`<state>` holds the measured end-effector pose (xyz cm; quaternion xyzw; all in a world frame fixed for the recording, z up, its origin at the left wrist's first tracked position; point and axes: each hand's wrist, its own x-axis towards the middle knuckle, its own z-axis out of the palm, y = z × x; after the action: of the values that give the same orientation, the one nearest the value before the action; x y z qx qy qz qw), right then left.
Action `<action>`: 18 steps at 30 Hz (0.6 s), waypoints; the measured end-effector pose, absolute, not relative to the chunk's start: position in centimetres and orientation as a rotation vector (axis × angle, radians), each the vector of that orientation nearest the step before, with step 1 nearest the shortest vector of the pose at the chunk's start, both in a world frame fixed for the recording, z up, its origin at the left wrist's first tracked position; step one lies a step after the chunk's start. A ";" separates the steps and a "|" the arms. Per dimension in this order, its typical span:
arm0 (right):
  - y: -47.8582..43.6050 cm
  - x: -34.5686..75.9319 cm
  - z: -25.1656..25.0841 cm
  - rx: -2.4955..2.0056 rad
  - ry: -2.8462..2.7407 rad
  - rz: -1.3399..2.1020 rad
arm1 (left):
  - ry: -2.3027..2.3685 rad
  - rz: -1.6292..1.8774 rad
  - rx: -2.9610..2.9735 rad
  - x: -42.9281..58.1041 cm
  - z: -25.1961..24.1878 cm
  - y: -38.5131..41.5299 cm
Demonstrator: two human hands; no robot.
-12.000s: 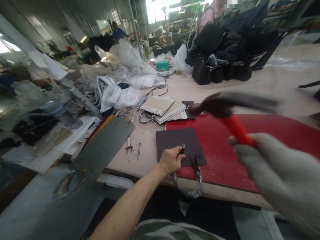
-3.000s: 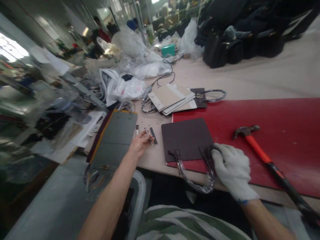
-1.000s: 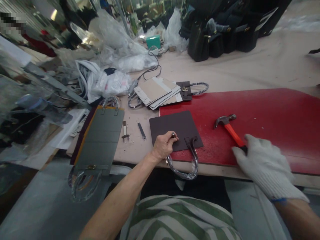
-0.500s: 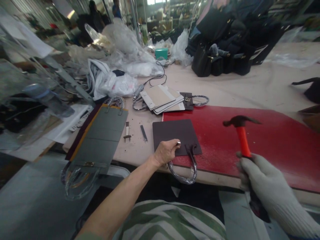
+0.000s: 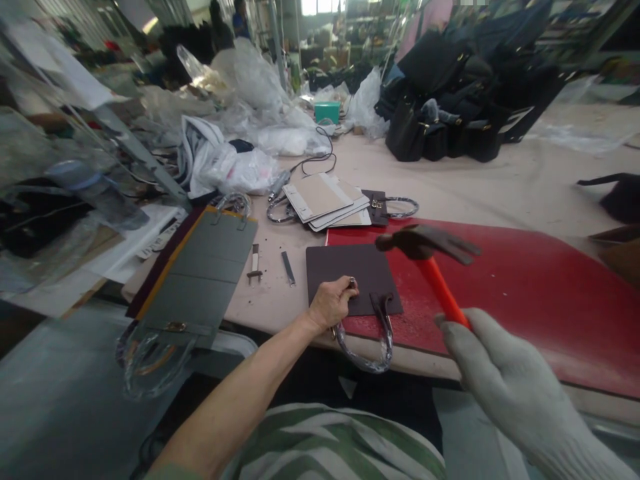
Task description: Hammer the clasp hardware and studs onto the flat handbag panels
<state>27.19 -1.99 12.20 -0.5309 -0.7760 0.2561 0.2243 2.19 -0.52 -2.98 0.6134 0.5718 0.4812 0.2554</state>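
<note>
A dark brown bag panel [image 5: 345,267] lies at the table's front edge, partly on a red sheet [image 5: 500,287]. Its plastic-wrapped handle [image 5: 370,365] hangs over the edge. On the panel, my bare left hand [image 5: 331,301] pinches a small shiny metal piece [image 5: 353,283], too small to name. In a white knitted glove, my right hand [image 5: 493,357] grips a claw hammer [image 5: 445,287] by its orange handle. The hammer's head hovers above the panel's right side, apart from it.
Left of the panel lie a dark strip [image 5: 288,269] and a small strap piece [image 5: 255,265]. A grey-green bag piece [image 5: 200,273] overhangs the table edge. Behind are stacked beige panels [image 5: 320,197], a teal box [image 5: 327,112], plastic bags [image 5: 245,170] and piled black bags [image 5: 450,100].
My right hand has brought the hammer leftward, nearer to my left hand, with the head now over the panel's edge. My left hand keeps its pinch at nearly the same spot.
</note>
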 end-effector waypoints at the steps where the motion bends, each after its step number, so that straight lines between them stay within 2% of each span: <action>1: -1.9 27.2 12.5 -1.477 -2.108 0.728 | 1.543 1.307 1.642 2.1 -2.8 -0.5; 9: -2.5 27.5 11.6 -1.606 -1.987 1.022 | 1.531 1.287 1.492 1.7 -2.2 0.1; 18: -3.1 27.2 11.7 -1.591 -1.938 1.066 | 1.509 1.242 1.727 1.6 -2.7 -0.2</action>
<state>27.25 -3.09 11.65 -0.5713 -0.6959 0.3827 0.2071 1.63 -0.18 -2.65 0.6388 0.5580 0.4594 0.2636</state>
